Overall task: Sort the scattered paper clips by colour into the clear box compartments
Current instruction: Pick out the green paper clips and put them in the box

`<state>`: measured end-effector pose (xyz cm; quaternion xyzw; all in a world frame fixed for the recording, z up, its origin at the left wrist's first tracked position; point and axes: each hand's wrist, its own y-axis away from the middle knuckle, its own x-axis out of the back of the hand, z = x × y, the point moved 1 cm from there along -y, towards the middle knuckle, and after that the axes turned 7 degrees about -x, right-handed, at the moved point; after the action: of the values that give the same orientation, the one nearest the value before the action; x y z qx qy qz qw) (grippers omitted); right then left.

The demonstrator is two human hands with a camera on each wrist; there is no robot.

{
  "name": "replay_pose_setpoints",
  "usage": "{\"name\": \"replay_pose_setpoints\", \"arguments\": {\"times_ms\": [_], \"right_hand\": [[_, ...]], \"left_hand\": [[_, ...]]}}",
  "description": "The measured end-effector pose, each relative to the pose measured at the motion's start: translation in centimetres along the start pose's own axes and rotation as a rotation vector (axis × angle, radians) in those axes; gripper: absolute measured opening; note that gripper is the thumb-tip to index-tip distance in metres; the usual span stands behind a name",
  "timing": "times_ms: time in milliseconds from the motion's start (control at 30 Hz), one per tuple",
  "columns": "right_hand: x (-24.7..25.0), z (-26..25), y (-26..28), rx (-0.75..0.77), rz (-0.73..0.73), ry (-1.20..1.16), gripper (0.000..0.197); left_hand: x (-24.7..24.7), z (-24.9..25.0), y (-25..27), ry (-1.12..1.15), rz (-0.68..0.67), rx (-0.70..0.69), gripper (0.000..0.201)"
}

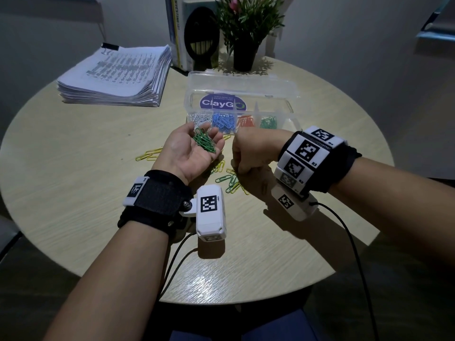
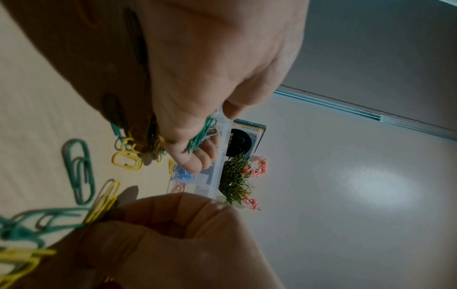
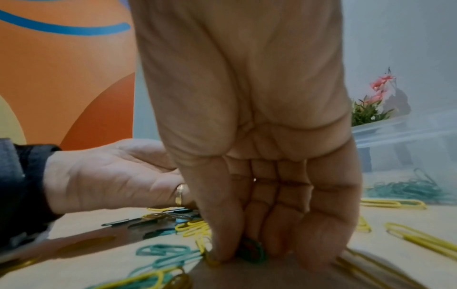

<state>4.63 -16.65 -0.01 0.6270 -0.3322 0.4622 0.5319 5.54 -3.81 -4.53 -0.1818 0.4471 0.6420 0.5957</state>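
Observation:
My left hand (image 1: 187,146) lies palm up over the table and carries several green paper clips (image 1: 204,143) in its cupped palm. My right hand (image 1: 240,168) points its fingers down at the table; in the right wrist view its fingertips (image 3: 222,252) pinch a green clip (image 3: 252,252). Loose yellow and green clips (image 1: 229,180) lie under and between both hands, with more yellow ones (image 1: 147,155) to the left. Behind the hands stands the clear box (image 1: 288,104), lid open. It holds white clips (image 1: 200,118), blue clips (image 1: 224,121), orange clips (image 1: 246,121) and green clips (image 1: 268,123) in separate compartments.
A thick stack of printed paper (image 1: 115,75) lies at the back left of the round table (image 1: 73,168). Books (image 1: 177,30), a black holder (image 1: 202,38) and a potted plant (image 1: 246,52) stand behind the box. Camera cables (image 1: 354,242) trail from both wrists.

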Motion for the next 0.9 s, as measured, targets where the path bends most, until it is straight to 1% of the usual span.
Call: {"name": "replay_pose_setpoints", "arguments": {"times_ms": [100,200,267,367,467,567,800,900], "right_hand": [[0.2,0.5,0.0,-0.048,-0.024,-0.063,0.025],[0.7,1.1,-0.1,-0.101,-0.006,-0.163,0.026],[0.9,1.3,-0.1,-0.109,-0.002,-0.176,0.027],[0.7,1.1,0.0,-0.091,-0.016,-0.174,0.024],[0.2,0.7,0.0,-0.047,-0.020,-0.082,0.027],[-0.1,0.4,0.0,-0.040,-0.026,-0.027,0.028],[-0.5,0.2,0.2,-0.014,-0.002,-0.041,0.023],[0.0,0.2,0.3,-0.002,0.012,-0.089,0.017]], "left_hand": [[0.0,0.1,0.0,0.002,-0.004,-0.002,0.041],[0.0,0.0,0.0,0.005,0.002,-0.003,0.041],[-0.1,0.0,0.0,0.003,0.004,-0.004,0.041],[-0.1,0.1,0.1,0.012,0.002,-0.002,0.042],[-0.1,0.1,0.0,0.014,0.004,-0.007,0.042],[-0.1,0.0,-0.1,0.008,0.008,-0.008,0.042],[0.0,0.1,0.0,-0.013,-0.005,0.000,0.040],[0.0,0.1,0.0,-0.030,-0.006,-0.001,0.039]]}}
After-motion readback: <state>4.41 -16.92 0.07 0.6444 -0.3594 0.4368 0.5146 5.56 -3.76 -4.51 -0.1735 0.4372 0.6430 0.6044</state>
